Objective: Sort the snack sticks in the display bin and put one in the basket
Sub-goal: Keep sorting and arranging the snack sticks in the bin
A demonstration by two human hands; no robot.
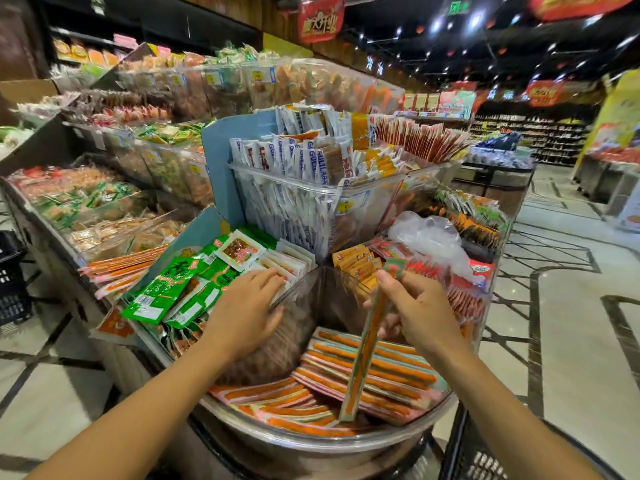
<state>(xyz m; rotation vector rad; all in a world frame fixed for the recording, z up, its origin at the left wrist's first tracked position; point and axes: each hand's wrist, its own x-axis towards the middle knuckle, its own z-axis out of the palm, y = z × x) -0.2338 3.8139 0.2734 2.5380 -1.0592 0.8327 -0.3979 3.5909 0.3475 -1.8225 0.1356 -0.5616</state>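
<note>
Bare forearms (138, 410) are stretched over the display bin (311, 441). One snack stick (363, 351) is pinched upright by the right hand (415, 310) above the stacked sticks (381, 375). The left hand (246, 306) is spread flat. Transfer to the basket (485, 459) at lower right seems required next.

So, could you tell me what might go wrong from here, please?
1. The right hand pinches the stick only near its top; it could slip back into the bin.
2. The left hand is beside green packets overhanging the edge; a nudge could spill them.
</note>
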